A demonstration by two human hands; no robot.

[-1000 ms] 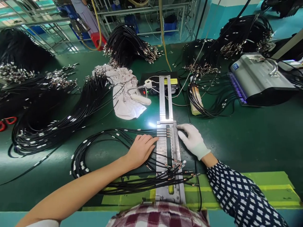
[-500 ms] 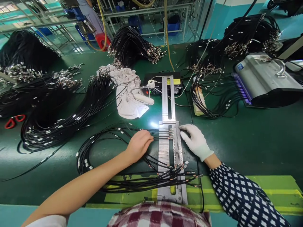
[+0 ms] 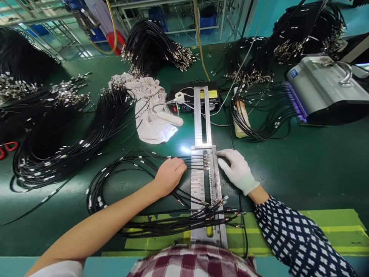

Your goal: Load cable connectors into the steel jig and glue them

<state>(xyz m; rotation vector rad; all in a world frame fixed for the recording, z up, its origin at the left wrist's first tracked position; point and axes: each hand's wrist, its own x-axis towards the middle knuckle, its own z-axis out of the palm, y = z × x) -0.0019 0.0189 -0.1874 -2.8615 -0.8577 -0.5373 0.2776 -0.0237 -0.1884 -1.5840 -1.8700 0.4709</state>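
Note:
A slotted metal jig [image 3: 198,192] runs away from me along the bench. Several black cables [image 3: 196,156] lie across its upper part, their metal ends in a row over the slot. Just left of the jig, my bare left hand [image 3: 170,175] has its fingers closed on one of these cables; its fingertips are partly hidden. My right hand [image 3: 236,169], in a white glove, touches the jig's right edge with its index finger, thumb held apart. Nearer to me, a loose bunch of black cables [image 3: 178,223] crosses the jig's lower part.
Behind the jig stand a black control box [image 3: 184,90] and a white cloth [image 3: 150,129] with a white rod-shaped tool [image 3: 170,118]. Large cable bundles [image 3: 66,150] cover the left side. A grey lamp housing [image 3: 328,88] glows purple at the right. Red-handled scissors [image 3: 10,146] lie far left.
The view has shifted slightly, so the bench's contents sit a little further left and higher. Both hands keep nearly the same places at the jig.

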